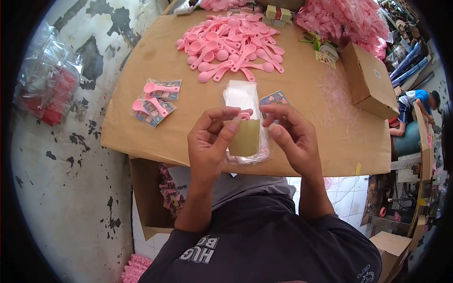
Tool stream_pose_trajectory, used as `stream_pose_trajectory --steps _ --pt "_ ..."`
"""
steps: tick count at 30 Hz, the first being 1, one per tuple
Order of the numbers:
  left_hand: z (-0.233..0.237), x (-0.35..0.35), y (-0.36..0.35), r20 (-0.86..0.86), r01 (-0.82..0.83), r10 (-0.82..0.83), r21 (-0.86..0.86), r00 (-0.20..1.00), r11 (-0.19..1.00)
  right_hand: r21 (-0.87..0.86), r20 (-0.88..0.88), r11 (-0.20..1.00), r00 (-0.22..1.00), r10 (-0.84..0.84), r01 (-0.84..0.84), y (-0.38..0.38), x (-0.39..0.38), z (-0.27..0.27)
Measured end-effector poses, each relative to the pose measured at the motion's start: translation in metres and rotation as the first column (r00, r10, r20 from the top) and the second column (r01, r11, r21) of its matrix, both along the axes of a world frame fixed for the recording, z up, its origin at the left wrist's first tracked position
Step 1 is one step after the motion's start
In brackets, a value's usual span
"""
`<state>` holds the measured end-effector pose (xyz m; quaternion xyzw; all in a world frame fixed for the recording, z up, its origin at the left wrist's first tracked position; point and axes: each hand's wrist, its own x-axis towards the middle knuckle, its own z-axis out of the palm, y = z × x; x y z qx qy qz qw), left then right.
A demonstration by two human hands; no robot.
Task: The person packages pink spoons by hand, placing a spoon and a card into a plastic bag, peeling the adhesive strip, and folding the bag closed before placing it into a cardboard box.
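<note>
My left hand (210,137) pinches a pink measuring spoon (244,116), of which only the handle end with its hole shows, together with an olive-gold card (245,139). The card hides the rest of the spoon. Close to the card's right edge is my right hand (296,137), its thumb and fingers apart and nothing visible between them. Beneath both hands lies a stack of clear plastic bags (240,92). A blue printed card (274,98) sticks out behind my right fingers.
Pink spoons form a large pile (236,42) at the back of the table (141,52). Several spoons on printed cards (155,101) lie at left. A cardboard box (368,80) stands at right, near pink plastic strands (337,99). Another person (415,106) is at far right.
</note>
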<state>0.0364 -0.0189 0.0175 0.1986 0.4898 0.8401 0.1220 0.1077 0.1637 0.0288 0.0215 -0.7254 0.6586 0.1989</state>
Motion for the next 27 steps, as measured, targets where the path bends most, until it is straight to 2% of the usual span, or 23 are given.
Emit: stream_pose_trajectory --steps 2,7,9,13,15,18,20,25,27 --pt "-0.004 -0.005 0.004 -0.016 0.021 -0.021 0.001 1.000 1.000 -0.031 0.014 0.997 0.997 0.070 -0.069 -0.004 -0.006 0.000" --pt "-0.012 -0.014 0.008 -0.013 -0.008 0.008 -0.041 1.000 0.999 -0.063 0.193 0.997 0.979 0.064 -0.053 0.001 -0.012 -0.010" --pt "-0.011 -0.017 0.009 0.001 -0.018 0.018 -0.042 1.000 0.999 -0.190 0.184 0.981 0.980 0.073 -0.037 -0.005 -0.014 -0.001" --pt "-0.012 -0.020 0.014 -0.007 -0.045 0.045 -0.013 0.999 0.999 -0.185 0.178 0.981 0.979 0.096 -0.063 -0.005 -0.015 0.001" --pt "-0.009 -0.024 0.018 -0.018 -0.030 0.030 0.019 0.999 0.999 -0.175 0.140 0.984 0.990 0.011 0.014 -0.003 -0.018 -0.002" --pt "0.002 -0.026 0.016 0.040 0.074 -0.075 0.023 0.996 0.997 -0.193 0.089 0.981 0.996 -0.005 0.022 0.001 -0.019 0.001" --pt "0.002 -0.028 0.011 0.061 0.138 -0.129 -0.181 0.990 0.974 -0.201 0.089 0.979 0.996 -0.006 0.023 0.002 -0.019 0.000" --pt "0.010 -0.031 0.008 0.020 0.165 -0.165 -0.244 0.986 0.956 -0.184 0.060 0.983 0.998 0.014 -0.003 0.009 -0.018 -0.003" --pt "0.012 -0.031 0.010 0.008 0.180 -0.184 -0.245 0.983 0.953 -0.255 -0.003 0.967 1.000 0.010 -0.010 0.008 -0.018 -0.001"
